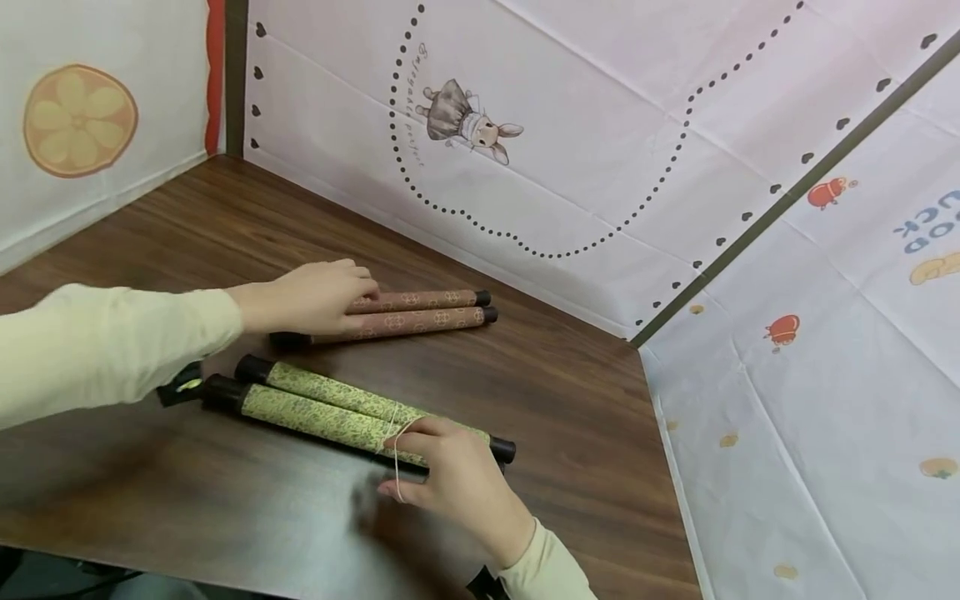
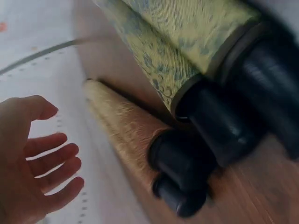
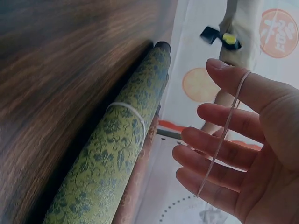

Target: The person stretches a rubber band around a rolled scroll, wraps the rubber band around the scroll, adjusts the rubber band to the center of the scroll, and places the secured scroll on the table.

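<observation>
Green scroll [image 1: 318, 415], a pair of rollers side by side, lies slantwise on the table [image 1: 592, 433] in front of me. A pale loop [image 3: 133, 110] goes round it toward the end near my right hand [image 1: 465, 479]. That hand is spread wide, thumb well off the fingers, with a thin band [image 3: 219, 145] stretched from thumb across to the little finger; no grip on the scroll itself. Can't tell whether loop and band are one piece. Left hand [image 1: 311, 298] is loose, fingers apart, nothing held, by the brown scroll [image 1: 420, 322] behind the green one; contact unclear.

Handling: green scroll should be light to moderate, stiff lengthwise, soft on the surface. Cover looks like woven cloth, so decent friction, but creasing or fraying is likely if I squeeze hard. Black knobs [image 1: 504, 451] look smooth, probably slippery. Best hold: across both rollers near the middle, lightly, so they don't slide apart or unroll. Band looks thin and springy, could snap back or bite the cloth; best kept on spread fingertips and eased off slowly.
</observation>
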Action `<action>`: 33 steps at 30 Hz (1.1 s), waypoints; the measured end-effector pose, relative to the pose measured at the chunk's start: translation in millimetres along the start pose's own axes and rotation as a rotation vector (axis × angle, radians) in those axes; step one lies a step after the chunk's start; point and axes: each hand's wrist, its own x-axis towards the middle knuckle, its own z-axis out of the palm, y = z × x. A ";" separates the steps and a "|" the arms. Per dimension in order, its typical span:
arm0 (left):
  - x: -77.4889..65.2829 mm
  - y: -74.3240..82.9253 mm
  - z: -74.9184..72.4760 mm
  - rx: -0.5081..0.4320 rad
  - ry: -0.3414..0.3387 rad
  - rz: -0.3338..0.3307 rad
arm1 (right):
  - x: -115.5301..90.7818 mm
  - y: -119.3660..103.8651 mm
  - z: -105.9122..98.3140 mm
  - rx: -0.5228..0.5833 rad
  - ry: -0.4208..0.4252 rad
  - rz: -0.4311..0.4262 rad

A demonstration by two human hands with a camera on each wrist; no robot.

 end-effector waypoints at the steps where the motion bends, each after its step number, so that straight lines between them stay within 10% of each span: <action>1: 8.1 -2.5 7.3 -0.008 -0.041 -0.026 | -1.6 0.8 0.4 -0.004 -0.001 0.006; 6: 33.1 -10.8 39.2 -0.007 -0.185 -0.124 | -5.8 3.1 1.8 -0.003 -0.028 0.018; 13: 31.4 -24.9 65.0 -0.007 -0.262 -0.181 | -11.7 7.4 3.6 -0.002 -0.040 0.028; 33: 46.0 -39.6 66.6 0.140 0.005 -0.100 | -15.2 54.0 -0.2 0.155 0.103 0.276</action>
